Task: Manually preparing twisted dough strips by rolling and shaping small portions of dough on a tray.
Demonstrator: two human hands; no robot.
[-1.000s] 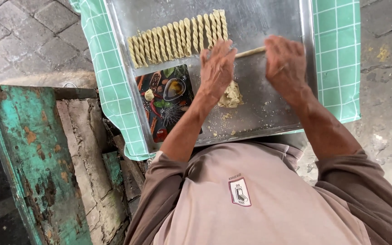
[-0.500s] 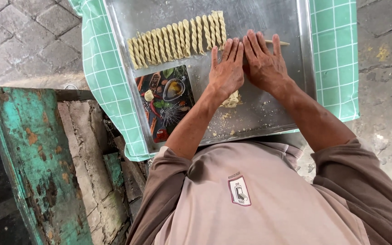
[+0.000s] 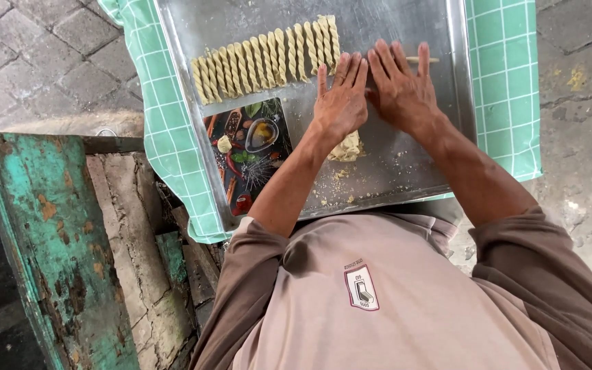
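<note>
Down on the metal tray (image 3: pixel 447 137), my left hand (image 3: pixel 340 103) and right hand (image 3: pixel 402 92) lie flat, fingers spread, grasping nothing, pressing a thin dough strand (image 3: pixel 423 60) whose end pokes out beyond my right fingers. Twisted dough sticks (image 3: pixel 265 58) sit just left; a dough lump (image 3: pixel 347 147) lies under my left wrist.

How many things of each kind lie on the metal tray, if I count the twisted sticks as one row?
Row of twisted dough sticks: 1
Dough strand: 1
Dough lump: 1
Picture card: 1
Total: 4
</note>
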